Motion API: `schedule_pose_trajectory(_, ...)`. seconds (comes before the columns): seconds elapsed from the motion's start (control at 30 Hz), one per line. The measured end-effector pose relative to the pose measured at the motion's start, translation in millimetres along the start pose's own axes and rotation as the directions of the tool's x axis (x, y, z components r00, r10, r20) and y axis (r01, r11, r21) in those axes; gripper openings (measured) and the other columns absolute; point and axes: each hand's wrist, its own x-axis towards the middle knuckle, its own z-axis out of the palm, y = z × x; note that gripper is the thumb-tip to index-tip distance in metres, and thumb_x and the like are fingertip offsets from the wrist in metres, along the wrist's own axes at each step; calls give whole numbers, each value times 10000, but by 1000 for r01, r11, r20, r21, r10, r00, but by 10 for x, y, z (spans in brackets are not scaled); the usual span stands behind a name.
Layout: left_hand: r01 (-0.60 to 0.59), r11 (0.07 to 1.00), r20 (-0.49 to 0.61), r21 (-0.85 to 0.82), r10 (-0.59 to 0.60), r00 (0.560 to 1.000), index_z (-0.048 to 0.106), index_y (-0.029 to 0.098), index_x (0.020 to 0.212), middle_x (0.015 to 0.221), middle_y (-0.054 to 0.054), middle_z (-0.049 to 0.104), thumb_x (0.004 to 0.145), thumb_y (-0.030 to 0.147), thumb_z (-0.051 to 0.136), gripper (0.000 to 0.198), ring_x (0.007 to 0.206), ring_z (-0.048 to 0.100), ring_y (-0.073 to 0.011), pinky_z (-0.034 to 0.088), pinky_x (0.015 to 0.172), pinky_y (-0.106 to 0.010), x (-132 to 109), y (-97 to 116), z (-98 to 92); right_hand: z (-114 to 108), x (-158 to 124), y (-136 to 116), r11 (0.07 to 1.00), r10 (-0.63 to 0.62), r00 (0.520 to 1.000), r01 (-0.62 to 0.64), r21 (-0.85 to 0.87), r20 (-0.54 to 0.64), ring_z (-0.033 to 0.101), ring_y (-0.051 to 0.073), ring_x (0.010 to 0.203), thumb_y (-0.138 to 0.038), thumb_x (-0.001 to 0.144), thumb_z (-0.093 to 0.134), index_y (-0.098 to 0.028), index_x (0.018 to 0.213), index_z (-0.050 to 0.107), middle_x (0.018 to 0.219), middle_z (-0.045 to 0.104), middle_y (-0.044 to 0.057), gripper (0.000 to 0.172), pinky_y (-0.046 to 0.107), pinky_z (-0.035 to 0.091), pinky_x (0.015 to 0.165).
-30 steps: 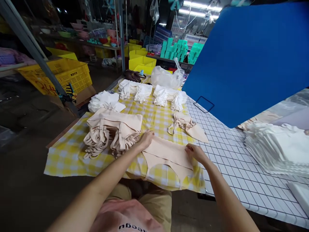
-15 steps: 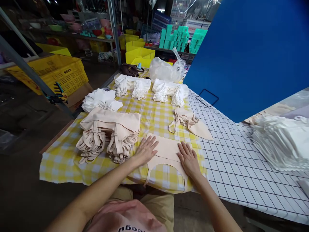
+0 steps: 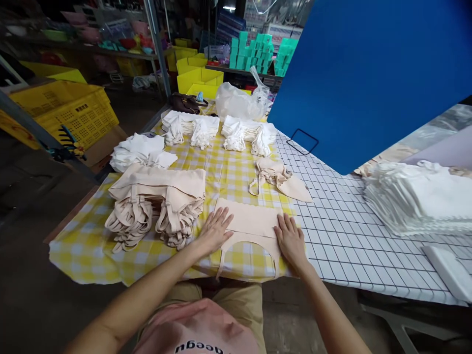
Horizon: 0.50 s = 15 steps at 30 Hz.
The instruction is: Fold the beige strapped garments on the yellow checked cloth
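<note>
A beige strappy camisole top [image 3: 250, 220] lies flat before me, its straps toward the table's front edge. My left hand [image 3: 216, 230] rests flat with fingers stretched out over its left side. On the right, my right hand [image 3: 290, 239] lies palm down at the opposite side, fingers extended. Left of them is a thick stack of beige tops [image 3: 162, 194], straps hanging in loops at the front. A crumpled beige top [image 3: 279, 178] sits beyond my right hand.
A yellow checked cloth [image 3: 88, 255] covers the table. White top stacks [image 3: 191, 125] [image 3: 248, 132] and a white heap [image 3: 140, 151] sit farther back. A blue board [image 3: 361, 83] rises at right, near a white garment pile [image 3: 416, 196]. Yellow crates [image 3: 70, 108] stand left.
The view has shifted a little to the right. My right hand has slid outward to the edge of the flat top; my left hand stays on its left side.
</note>
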Motion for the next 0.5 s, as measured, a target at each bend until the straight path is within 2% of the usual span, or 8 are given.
schedule_pose_trajectory(0.03, -4, 1000, 1, 3, 4, 1000, 314, 197, 1386, 1485, -104, 204, 893, 354, 403, 526, 1374, 144, -243, 196, 1109, -458, -19, -5, 20, -14, -33, 11, 1000, 6, 1000, -6, -7, 19, 290, 291, 1307, -401, 888, 271, -237, 1297, 439, 1401, 396, 96, 472, 528, 247, 1007)
schedule_pose_trajectory(0.1, 18, 1000, 9, 12, -19, 1000, 327, 182, 1380, 1482, -121, 207, 886, 362, 418, 534, 1373, 144, -250, 183, 1111, -462, -57, -18, 37, -85, -154, 62, 998, 61, 998, -60, 34, -28, 336, 302, 1271, -407, 879, 279, -214, 1275, 455, 1363, 427, 124, 475, 529, 279, 983)
schedule_pose_trajectory(0.17, 46, 999, 12, 19, -46, 999, 341, 159, 1371, 1478, -145, 205, 877, 365, 434, 543, 1373, 136, -266, 160, 1113, -472, -76, 0, 23, -194, -365, 103, 980, 136, 982, -114, 160, -130, 442, 306, 1159, -416, 864, 306, -173, 1223, 489, 1249, 494, 167, 471, 494, 361, 917)
schedule_pose_trajectory(0.27, 23, 1000, -2, 0, -23, 1000, 346, 140, 1367, 1477, -164, 193, 871, 344, 447, 545, 1374, 127, -274, 144, 1114, -478, -31, 162, -12, -301, -823, 57, 891, 303, 926, -192, 412, -225, 527, 272, 970, -425, 844, 366, -165, 1153, 495, 1061, 543, 156, 424, 413, 437, 800)
schedule_pose_trajectory(0.33, -55, 998, 9, -39, 56, 998, 330, 140, 1374, 1479, -160, 189, 873, 322, 442, 545, 1375, 134, -262, 147, 1116, -472, 41, 375, -13, -264, -1149, -51, 786, 443, 877, -280, 551, -187, 531, 256, 930, -450, 826, 403, -177, 1107, 471, 1019, 537, 140, 397, 388, 443, 786)
schedule_pose_trajectory(0.4, -152, 985, 33, -85, 156, 987, 324, 139, 1376, 1481, -157, 188, 873, 316, 439, 546, 1376, 137, -253, 151, 1118, -466, 118, 642, 23, -141, -1414, -187, 655, 552, 830, -376, 655, -76, 529, 254, 940, -495, 800, 424, -193, 1043, 440, 1017, 532, 139, 388, 383, 441, 814)
schedule_pose_trajectory(0.5, -272, 953, 65, -134, 283, 957, 330, 151, 1373, 1484, -152, 183, 870, 331, 442, 547, 1376, 137, -257, 152, 1114, -480, 192, 1027, 138, 90, -1600, -363, 466, 623, 776, -468, 751, 98, 527, 255, 995, -550, 769, 422, -222, 1002, 380, 1063, 529, 144, 404, 380, 440, 856)
